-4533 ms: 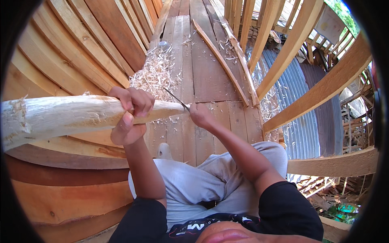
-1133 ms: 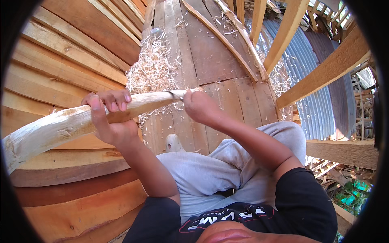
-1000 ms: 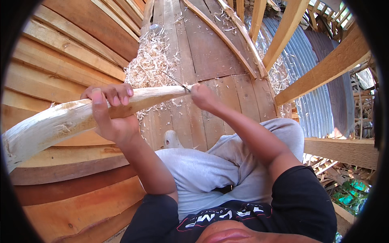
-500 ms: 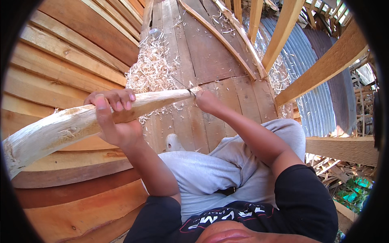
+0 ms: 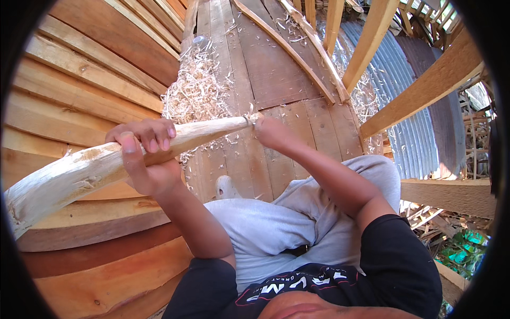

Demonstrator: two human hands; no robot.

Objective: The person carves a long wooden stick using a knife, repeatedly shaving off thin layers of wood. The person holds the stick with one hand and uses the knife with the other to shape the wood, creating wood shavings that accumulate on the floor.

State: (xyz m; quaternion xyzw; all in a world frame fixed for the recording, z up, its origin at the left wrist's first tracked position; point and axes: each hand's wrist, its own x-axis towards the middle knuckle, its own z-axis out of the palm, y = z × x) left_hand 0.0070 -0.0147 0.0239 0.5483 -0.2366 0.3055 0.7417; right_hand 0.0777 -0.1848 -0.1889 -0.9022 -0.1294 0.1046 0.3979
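Note:
A long, pale, peeled wooden pole [image 5: 204, 130] runs from the left rim to the middle of the view, tapering to a narrow end. My left hand [image 5: 146, 154] is closed around its thicker part, with fingers over the top and the thumb along the near side. At the narrow end, my right hand [image 5: 271, 132] makes a fist. A small dark blade [image 5: 248, 120] shows beside that fist, against the pole's tip. It looks like a knife, its handle hidden in the fist. My legs in grey trousers [image 5: 260, 223] are folded below.
Curly wood shavings [image 5: 196, 90] are heaped on the plank floor [image 5: 271, 69] beyond the pole. Stacked boards [image 5: 85, 101] line the left side. Two long strips of wood [image 5: 287, 48] lie at the far right, near upright posts [image 5: 372, 48] and corrugated metal sheets [image 5: 398, 95].
My left hand has slid slightly left and the pole has shifted a little. My right hand stays at the narrow end, and the blade appears at a different angle.

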